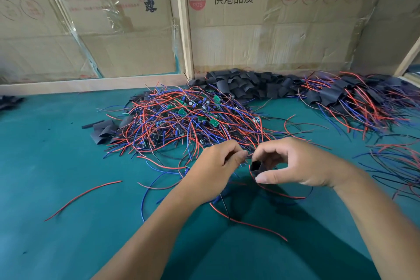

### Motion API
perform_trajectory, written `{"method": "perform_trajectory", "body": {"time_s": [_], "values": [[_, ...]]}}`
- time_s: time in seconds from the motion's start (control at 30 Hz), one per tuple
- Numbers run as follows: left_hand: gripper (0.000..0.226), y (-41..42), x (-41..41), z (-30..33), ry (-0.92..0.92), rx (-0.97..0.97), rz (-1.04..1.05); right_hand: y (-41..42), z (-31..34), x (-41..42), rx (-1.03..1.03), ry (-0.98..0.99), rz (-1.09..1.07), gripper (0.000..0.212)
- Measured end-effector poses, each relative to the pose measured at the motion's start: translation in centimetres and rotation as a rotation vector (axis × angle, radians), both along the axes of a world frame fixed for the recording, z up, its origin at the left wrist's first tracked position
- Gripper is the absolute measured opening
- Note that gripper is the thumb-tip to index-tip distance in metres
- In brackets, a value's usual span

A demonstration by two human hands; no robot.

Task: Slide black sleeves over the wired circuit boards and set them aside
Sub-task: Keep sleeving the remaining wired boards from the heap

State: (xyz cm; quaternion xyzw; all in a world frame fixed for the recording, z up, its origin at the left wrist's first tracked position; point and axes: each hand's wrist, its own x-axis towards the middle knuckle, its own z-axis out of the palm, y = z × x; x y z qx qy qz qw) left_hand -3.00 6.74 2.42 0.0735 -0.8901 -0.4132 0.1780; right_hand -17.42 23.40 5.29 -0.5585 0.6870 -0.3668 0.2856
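Note:
My right hand (pixel 293 164) holds a black sleeve (pixel 258 166) between thumb and fingers, its open mouth facing left. My left hand (pixel 218 166) pinches the ends of a board's red and blue wires right at that mouth; the board itself is hidden under my fingers. Its wires (pixel 250 223) trail down over the green mat toward me. Behind my hands lies a big tangle of wired green circuit boards (pixel 191 118). A heap of loose black sleeves (pixel 247 86) sits against the cardboard wall.
Sleeved boards with red and blue wires are piled at the right (pixel 354 102). More wires lie at the far right edge (pixel 395 161). A few flat sleeves (pixel 104 131) rest left of the tangle. A single red wire (pixel 84 195) lies on the green mat (pixel 56 166). Cardboard walls (pixel 272 30) close the back.

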Motion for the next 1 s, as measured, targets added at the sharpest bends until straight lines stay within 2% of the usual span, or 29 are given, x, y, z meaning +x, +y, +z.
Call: {"method": "perform_trajectory", "body": {"time_s": [0.07,0.17,0.23,0.4,0.7,0.87,1.0], "values": [[0.027,-0.3,0.1,0.1,0.032,0.036,0.055,0.2,-0.1,-0.7,-0.035,0.077,-0.107,0.032],[0.028,-0.7,0.1,0.2,0.072,0.096,0.111,0.1,-0.5,-1.5,-0.107,0.349,-0.347,0.028],[0.028,-0.7,0.0,0.2,0.071,0.105,0.112,-0.4,-0.8,-1.2,-0.169,0.438,-0.41,0.026],[0.029,-0.6,0.0,0.0,0.08,0.108,0.111,-1.2,-1.0,0.1,-0.273,0.503,-0.395,0.029],[0.026,-0.4,0.0,0.1,0.089,0.087,0.107,-1.8,-1.1,1.0,-0.321,0.507,-0.414,0.027],[0.021,-0.1,0.2,0.3,0.074,0.047,0.086,-1.8,-1.2,1.0,-0.294,0.515,-0.441,0.022],[0.021,-0.1,0.3,0.4,0.051,0.011,0.055,-1.7,-1.1,1.0,-0.255,0.546,-0.377,0.019]]}}
